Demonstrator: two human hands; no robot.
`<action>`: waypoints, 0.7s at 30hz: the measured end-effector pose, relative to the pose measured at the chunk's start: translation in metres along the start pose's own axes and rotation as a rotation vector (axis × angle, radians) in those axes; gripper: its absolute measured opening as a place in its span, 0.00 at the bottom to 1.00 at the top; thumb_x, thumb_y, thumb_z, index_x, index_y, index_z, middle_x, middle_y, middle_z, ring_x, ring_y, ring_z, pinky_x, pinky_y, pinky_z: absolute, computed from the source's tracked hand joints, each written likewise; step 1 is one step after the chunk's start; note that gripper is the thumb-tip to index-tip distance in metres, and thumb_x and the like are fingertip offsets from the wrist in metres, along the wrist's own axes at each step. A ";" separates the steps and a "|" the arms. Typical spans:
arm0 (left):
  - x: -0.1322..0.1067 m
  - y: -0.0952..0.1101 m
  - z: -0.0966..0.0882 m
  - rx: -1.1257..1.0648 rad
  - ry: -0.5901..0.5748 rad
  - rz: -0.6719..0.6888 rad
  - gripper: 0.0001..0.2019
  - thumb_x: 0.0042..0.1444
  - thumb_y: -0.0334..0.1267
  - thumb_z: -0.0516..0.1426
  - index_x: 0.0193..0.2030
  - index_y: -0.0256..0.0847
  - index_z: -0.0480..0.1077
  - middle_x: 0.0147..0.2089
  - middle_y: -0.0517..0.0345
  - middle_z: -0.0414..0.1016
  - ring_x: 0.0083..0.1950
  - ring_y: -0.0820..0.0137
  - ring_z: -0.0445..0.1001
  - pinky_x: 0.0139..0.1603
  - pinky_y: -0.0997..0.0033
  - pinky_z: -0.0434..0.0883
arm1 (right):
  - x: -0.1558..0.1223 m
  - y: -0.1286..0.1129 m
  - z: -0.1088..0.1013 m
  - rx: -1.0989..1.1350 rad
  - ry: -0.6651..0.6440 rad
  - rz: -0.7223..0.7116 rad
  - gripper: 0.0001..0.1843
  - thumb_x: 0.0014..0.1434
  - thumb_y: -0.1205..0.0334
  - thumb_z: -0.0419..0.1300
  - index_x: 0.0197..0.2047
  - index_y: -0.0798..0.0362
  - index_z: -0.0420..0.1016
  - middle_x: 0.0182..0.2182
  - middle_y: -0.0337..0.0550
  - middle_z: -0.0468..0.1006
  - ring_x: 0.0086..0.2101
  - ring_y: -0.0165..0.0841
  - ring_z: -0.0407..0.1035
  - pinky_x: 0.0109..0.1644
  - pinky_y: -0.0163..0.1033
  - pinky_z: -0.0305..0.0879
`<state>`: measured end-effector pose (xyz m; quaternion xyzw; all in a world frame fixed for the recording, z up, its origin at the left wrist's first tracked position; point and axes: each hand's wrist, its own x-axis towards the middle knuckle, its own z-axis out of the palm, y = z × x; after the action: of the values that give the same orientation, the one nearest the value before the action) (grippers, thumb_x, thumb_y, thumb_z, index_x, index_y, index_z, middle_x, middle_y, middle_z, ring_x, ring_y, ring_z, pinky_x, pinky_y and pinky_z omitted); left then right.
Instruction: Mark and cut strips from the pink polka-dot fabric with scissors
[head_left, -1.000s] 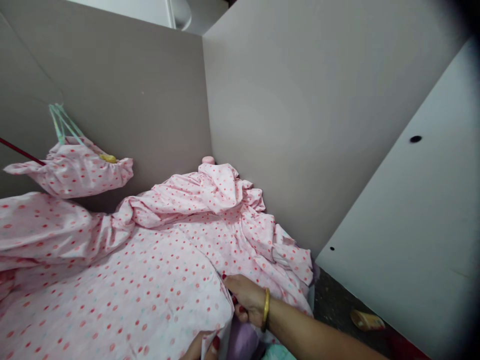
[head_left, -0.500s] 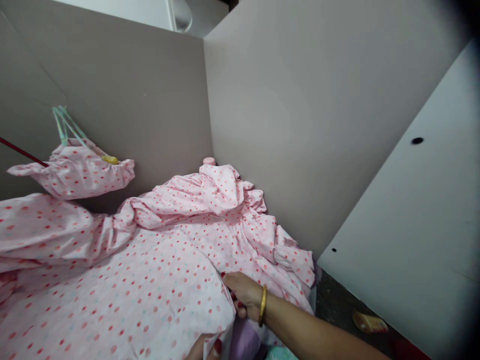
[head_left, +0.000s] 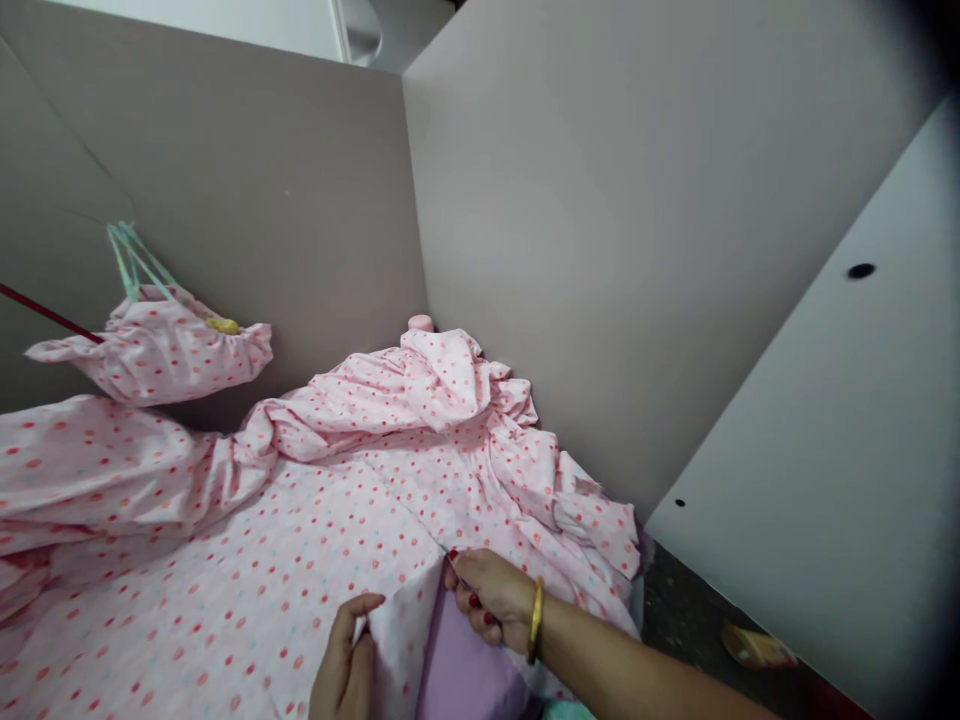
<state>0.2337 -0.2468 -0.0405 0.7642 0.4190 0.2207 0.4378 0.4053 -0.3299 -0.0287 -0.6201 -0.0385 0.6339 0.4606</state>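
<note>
Near bottom edge: left hand (head_left: 346,662), cropped, pinching dotted cloth (head_left: 300,540); right hand (head_left: 495,598) clenched on mostly hidden tool (head_left: 463,581).

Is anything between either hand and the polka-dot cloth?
Nothing visible blocks them: the left hand pinches a lifted edge of the polka-dot cloth, and the right hand, gripping a thin object, is right at that cloth's edge. Purple material shows beside it.

Looks like a sewing workroom here, though a corner at home can't be ruled out! Dotted cloth (head_left: 262,560) spreads wide and bunches against plain grey panels (head_left: 585,230), a pouch (head_left: 165,355) in matching print hangs by one, and a white board (head_left: 832,460) edges the dark floor (head_left: 679,600).
</note>
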 end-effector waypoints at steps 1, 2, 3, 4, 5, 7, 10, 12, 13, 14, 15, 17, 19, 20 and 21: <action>0.002 0.005 0.001 0.069 -0.059 -0.025 0.17 0.55 0.46 0.43 0.46 0.41 0.64 0.40 0.52 0.75 0.45 0.62 0.73 0.45 0.64 0.68 | -0.001 -0.001 0.000 0.000 -0.007 0.000 0.15 0.63 0.58 0.41 0.28 0.53 0.60 0.12 0.28 0.54 0.09 0.20 0.42 0.14 0.25 0.34; 0.003 0.009 0.003 0.159 -0.110 -0.053 0.20 0.56 0.49 0.43 0.50 0.41 0.62 0.37 0.52 0.76 0.42 0.61 0.74 0.43 0.63 0.68 | -0.001 -0.001 0.000 0.000 -0.013 0.000 0.15 0.63 0.59 0.41 0.28 0.53 0.60 0.12 0.28 0.54 0.09 0.20 0.42 0.14 0.25 0.34; 0.004 0.012 0.005 0.257 -0.157 -0.071 0.23 0.55 0.51 0.44 0.52 0.41 0.61 0.35 0.53 0.77 0.39 0.59 0.75 0.40 0.63 0.68 | -0.002 -0.002 0.000 0.000 -0.017 0.000 0.15 0.63 0.60 0.40 0.28 0.53 0.60 0.12 0.28 0.54 0.09 0.20 0.42 0.14 0.25 0.34; 0.004 0.015 0.009 0.357 -0.198 -0.074 0.23 0.54 0.52 0.46 0.52 0.42 0.62 0.33 0.53 0.77 0.38 0.58 0.76 0.38 0.63 0.68 | -0.003 -0.002 0.000 -0.001 -0.020 0.001 0.15 0.63 0.60 0.39 0.28 0.53 0.60 0.13 0.28 0.54 0.09 0.20 0.42 0.14 0.26 0.33; 0.005 0.016 0.012 0.441 -0.234 -0.058 0.21 0.54 0.52 0.46 0.49 0.44 0.64 0.32 0.53 0.77 0.36 0.59 0.76 0.37 0.65 0.67 | -0.003 -0.003 0.000 -0.003 -0.022 0.003 0.15 0.63 0.60 0.39 0.28 0.53 0.60 0.13 0.28 0.54 0.09 0.19 0.41 0.14 0.26 0.33; 0.007 0.013 0.018 0.537 -0.287 0.007 0.15 0.56 0.49 0.45 0.37 0.46 0.68 0.31 0.56 0.77 0.34 0.62 0.76 0.34 0.69 0.66 | -0.004 -0.004 0.000 -0.007 -0.027 0.009 0.16 0.63 0.61 0.38 0.28 0.53 0.60 0.13 0.28 0.54 0.09 0.19 0.41 0.14 0.26 0.34; 0.008 0.000 0.024 0.538 -0.246 0.094 0.15 0.57 0.46 0.44 0.29 0.45 0.67 0.27 0.60 0.75 0.30 0.69 0.75 0.30 0.76 0.65 | -0.003 -0.005 0.002 -0.008 -0.028 0.015 0.15 0.63 0.61 0.38 0.29 0.53 0.60 0.13 0.28 0.54 0.09 0.19 0.41 0.14 0.26 0.33; 0.008 -0.010 0.026 0.512 -0.208 0.170 0.14 0.57 0.46 0.45 0.30 0.45 0.67 0.26 0.62 0.74 0.28 0.71 0.74 0.29 0.78 0.65 | -0.002 -0.007 0.004 -0.010 -0.015 0.016 0.15 0.63 0.61 0.38 0.29 0.53 0.59 0.13 0.28 0.54 0.09 0.19 0.41 0.14 0.26 0.32; 0.007 -0.015 0.027 0.502 -0.197 0.215 0.13 0.57 0.45 0.46 0.30 0.45 0.67 0.25 0.63 0.74 0.27 0.72 0.74 0.28 0.79 0.65 | -0.002 -0.007 0.005 -0.011 -0.006 0.015 0.15 0.64 0.60 0.38 0.29 0.53 0.59 0.13 0.28 0.54 0.09 0.19 0.41 0.14 0.26 0.33; 0.007 -0.019 0.028 0.492 -0.188 0.265 0.13 0.57 0.45 0.46 0.30 0.45 0.67 0.24 0.63 0.73 0.26 0.73 0.73 0.27 0.79 0.65 | -0.001 -0.008 0.006 -0.013 0.003 0.014 0.15 0.64 0.60 0.38 0.30 0.53 0.59 0.14 0.28 0.54 0.09 0.19 0.41 0.14 0.25 0.33; 0.006 -0.023 0.029 0.486 -0.177 0.312 0.12 0.57 0.44 0.47 0.29 0.45 0.67 0.24 0.64 0.73 0.25 0.73 0.73 0.26 0.80 0.65 | -0.001 -0.008 0.007 -0.014 0.011 0.013 0.16 0.64 0.59 0.37 0.30 0.53 0.58 0.14 0.28 0.54 0.09 0.18 0.41 0.14 0.25 0.33; 0.006 -0.028 0.030 0.473 -0.150 0.392 0.11 0.57 0.42 0.48 0.29 0.44 0.67 0.24 0.64 0.73 0.25 0.74 0.73 0.26 0.81 0.64 | 0.000 -0.008 0.008 -0.011 0.021 0.007 0.17 0.65 0.57 0.37 0.30 0.53 0.58 0.14 0.28 0.55 0.10 0.18 0.41 0.14 0.25 0.34; 0.007 -0.031 0.030 0.454 -0.127 0.432 0.10 0.56 0.42 0.49 0.28 0.44 0.67 0.23 0.65 0.72 0.23 0.75 0.72 0.25 0.82 0.64 | 0.001 -0.006 0.009 0.000 0.027 -0.013 0.17 0.65 0.56 0.37 0.30 0.53 0.58 0.14 0.28 0.55 0.10 0.18 0.41 0.14 0.26 0.33; 0.007 -0.032 0.030 0.441 -0.118 0.434 0.10 0.57 0.41 0.49 0.28 0.44 0.67 0.22 0.65 0.71 0.22 0.76 0.71 0.24 0.82 0.64 | 0.002 -0.005 0.008 0.009 0.026 -0.030 0.17 0.65 0.56 0.37 0.30 0.53 0.58 0.15 0.28 0.55 0.10 0.18 0.41 0.14 0.26 0.33; 0.007 -0.033 0.031 0.423 -0.119 0.431 0.11 0.57 0.42 0.48 0.28 0.44 0.66 0.21 0.65 0.71 0.22 0.76 0.70 0.24 0.82 0.63 | 0.002 -0.004 0.008 0.018 0.022 -0.051 0.16 0.65 0.56 0.37 0.31 0.53 0.58 0.15 0.28 0.55 0.10 0.18 0.41 0.14 0.26 0.32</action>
<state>0.2444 -0.2471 -0.0843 0.9212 0.2576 0.1714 0.2358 0.4012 -0.3225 -0.0264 -0.6218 -0.0434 0.6154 0.4825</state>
